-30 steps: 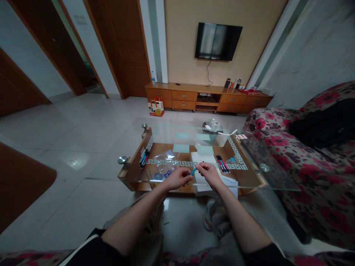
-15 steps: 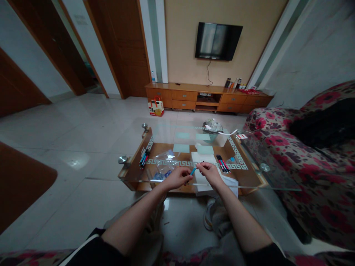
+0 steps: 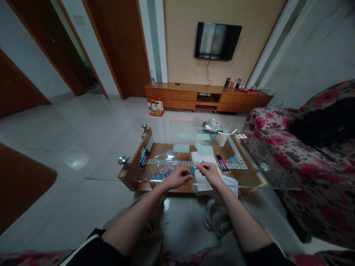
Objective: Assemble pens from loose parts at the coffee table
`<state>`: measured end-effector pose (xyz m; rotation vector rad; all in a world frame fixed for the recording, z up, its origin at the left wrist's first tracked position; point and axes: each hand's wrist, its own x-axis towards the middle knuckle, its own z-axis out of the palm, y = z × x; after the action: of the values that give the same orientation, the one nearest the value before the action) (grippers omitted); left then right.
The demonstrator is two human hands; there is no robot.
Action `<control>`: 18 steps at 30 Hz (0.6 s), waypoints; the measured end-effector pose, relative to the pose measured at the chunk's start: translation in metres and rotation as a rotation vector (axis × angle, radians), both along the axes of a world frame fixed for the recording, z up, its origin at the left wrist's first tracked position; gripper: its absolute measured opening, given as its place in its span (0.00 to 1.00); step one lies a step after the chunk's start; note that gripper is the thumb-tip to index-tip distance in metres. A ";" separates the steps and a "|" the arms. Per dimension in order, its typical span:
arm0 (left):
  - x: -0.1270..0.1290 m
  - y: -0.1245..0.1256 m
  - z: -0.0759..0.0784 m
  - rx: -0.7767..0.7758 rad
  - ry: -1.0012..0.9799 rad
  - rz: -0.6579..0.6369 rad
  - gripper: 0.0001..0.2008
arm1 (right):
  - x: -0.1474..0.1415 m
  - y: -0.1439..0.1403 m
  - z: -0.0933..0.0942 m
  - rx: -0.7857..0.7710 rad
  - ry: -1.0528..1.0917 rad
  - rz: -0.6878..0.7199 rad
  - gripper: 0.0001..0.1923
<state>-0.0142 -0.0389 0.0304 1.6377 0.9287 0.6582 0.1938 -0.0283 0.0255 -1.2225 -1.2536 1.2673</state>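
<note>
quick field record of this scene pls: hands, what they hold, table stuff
left hand: pinches the near end of the blue pen
right hand: pinches the far end of the same pen
blue pen: held between both hands, above the table's near edge
glass table: wooden shelf beneath
left pens: small bunch
right pens: small bunch
plastic bag: clear, left of the hands
white paper: under the right hand

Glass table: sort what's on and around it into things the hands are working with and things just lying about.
In hand:
- blue pen, held between left hand and right hand
- white paper right under the hands

Lying about:
- pens at the left edge
- pens to the right
- clear plastic bag
- glass table
- floral sofa
</note>
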 end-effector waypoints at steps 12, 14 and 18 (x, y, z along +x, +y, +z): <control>0.002 -0.003 0.007 -0.029 0.000 0.022 0.14 | 0.001 0.000 -0.001 0.002 -0.007 0.000 0.21; 0.002 -0.003 0.006 -0.034 -0.002 0.023 0.15 | 0.001 0.000 -0.002 0.010 -0.018 0.002 0.20; 0.002 -0.003 0.005 -0.067 -0.010 0.029 0.16 | 0.000 0.000 -0.002 0.018 -0.068 0.009 0.20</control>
<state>-0.0118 -0.0423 0.0352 1.5625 0.9589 0.6480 0.1934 -0.0287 0.0240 -1.2575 -1.3177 1.2271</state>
